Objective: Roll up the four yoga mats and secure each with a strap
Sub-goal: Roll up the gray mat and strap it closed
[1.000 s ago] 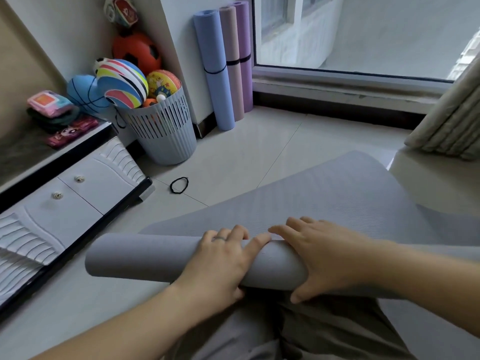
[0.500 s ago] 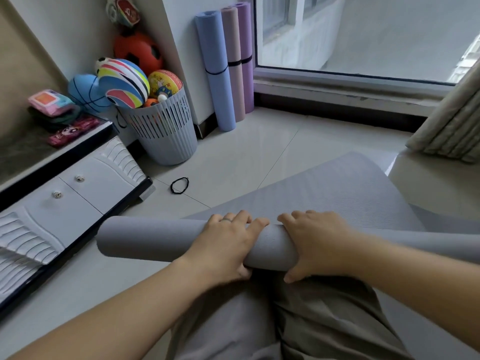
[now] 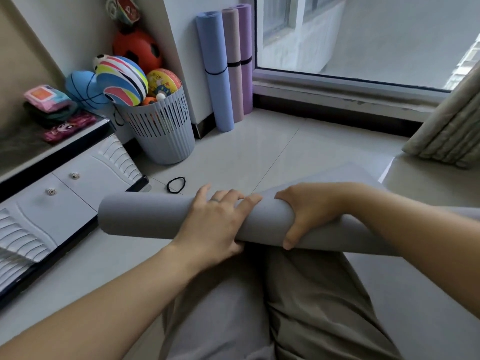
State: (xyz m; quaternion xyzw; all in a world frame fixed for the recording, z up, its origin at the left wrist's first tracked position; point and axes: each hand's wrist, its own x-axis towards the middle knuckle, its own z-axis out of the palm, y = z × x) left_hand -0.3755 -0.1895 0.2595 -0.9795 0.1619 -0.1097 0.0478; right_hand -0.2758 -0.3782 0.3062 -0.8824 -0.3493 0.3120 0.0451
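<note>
A grey yoga mat point(image 3: 145, 216) lies rolled into a thick tube across the floor in front of my knees, with a short flat tail point(image 3: 345, 175) still spread beyond it. My left hand point(image 3: 218, 219) lies over the top of the roll, fingers spread, thumb underneath. My right hand point(image 3: 309, 211) grips the roll just to the right, fingers curled over the far side and thumb below. A black strap loop point(image 3: 176, 185) lies on the tiles just beyond the roll. Three rolled, strapped mats, blue point(image 3: 215, 74), pink point(image 3: 235, 66) and purple point(image 3: 246, 58), lean against the wall.
A slatted grey basket point(image 3: 163, 131) full of balls stands left of the leaning mats. A low white cabinet point(image 3: 52, 203) runs along the left. A window sill point(image 3: 337, 100) and a curtain point(image 3: 452, 131) close off the far right. Bare tiles lie between.
The grey roll has moved forward and grown thicker, taking up most of the flat mat. My right hand went from flat on top to gripping around the roll.
</note>
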